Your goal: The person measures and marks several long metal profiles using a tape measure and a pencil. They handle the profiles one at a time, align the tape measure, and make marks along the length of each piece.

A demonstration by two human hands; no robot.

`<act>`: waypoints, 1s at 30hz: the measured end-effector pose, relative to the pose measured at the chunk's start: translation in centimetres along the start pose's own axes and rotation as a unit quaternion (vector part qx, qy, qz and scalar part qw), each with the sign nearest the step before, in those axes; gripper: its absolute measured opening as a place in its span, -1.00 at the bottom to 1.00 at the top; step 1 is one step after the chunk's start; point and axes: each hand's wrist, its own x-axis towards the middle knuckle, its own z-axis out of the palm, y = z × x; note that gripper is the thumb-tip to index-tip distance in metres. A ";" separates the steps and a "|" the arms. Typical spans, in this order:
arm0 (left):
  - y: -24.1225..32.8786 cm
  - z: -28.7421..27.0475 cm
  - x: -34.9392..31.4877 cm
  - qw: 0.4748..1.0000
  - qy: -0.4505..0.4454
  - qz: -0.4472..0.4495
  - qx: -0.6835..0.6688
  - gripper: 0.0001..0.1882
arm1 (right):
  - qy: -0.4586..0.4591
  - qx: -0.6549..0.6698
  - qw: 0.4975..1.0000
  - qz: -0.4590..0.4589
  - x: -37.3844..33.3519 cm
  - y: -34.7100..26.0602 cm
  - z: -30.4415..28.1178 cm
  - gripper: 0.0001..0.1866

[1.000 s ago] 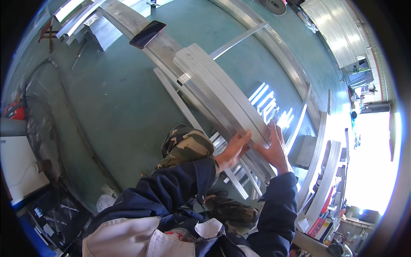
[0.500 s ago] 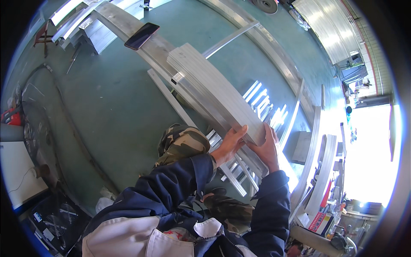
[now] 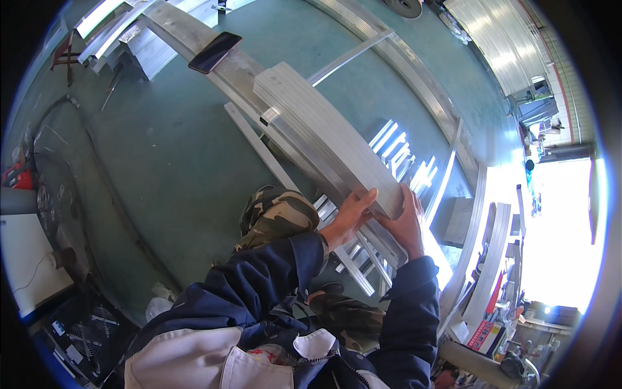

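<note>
Head view: ribbed plank point(image 3: 324, 129) lies lengthwise on metal beam point(image 3: 181, 29), nr end btwn both hands. L hand point(image 3: 348, 218) at plank's L edge: thumb up top, other fingers tucked under & partly hidden, clamped on it. R hand point(image 3: 405, 222) clamped round nr R corner, thumb at the end, fingers along R side. Small metal block point(image 3: 269, 116) just beside plank, at beam's L edge. Phone point(image 3: 215, 53) lies across beam twd its far end, well apart fr. hands. Shiny strips point(image 3: 402, 150) R of plank's nr half. Camo knee point(image 3: 282, 212) L of beam, nr L hand.
</note>
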 end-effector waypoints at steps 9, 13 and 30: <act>-1.0 -2.0 1.5 0.996 -0.086 0.028 0.019 -0.47 | -0.010 -0.035 0.997 -0.062 0.9 0.9 -0.3 -0.14; -0.1 -2.0 1.1 0.999 -0.051 -0.011 0.008 -0.41 | 0.022 -0.069 0.995 -0.066 0.8 2.2 0.9 -0.04; 4.9 0.3 -1.6 0.995 0.057 -0.080 0.021 -0.01 | 0.133 -0.071 0.987 -0.060 0.2 1.0 2.5 -0.45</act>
